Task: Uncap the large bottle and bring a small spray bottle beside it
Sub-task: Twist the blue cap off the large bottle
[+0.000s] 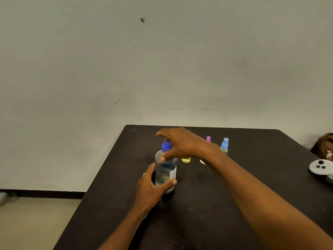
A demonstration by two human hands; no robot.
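The large clear bottle [165,170] stands upright on the dark table [207,204], its blue cap [166,146] on top. My left hand [153,186] wraps around the bottle's lower body. My right hand [180,143] reaches over from the right and its fingers are around the blue cap. Behind my right wrist stand small spray bottles: one with a light blue top [224,146], one with a pink top [208,139], and the yellow base of another [186,160]. My right arm hides most of these.
A white game controller [320,167] lies at the table's right edge, with a brown bag [324,145] behind it. The table's left edge runs diagonally with floor beyond it. A plain wall stands behind the table.
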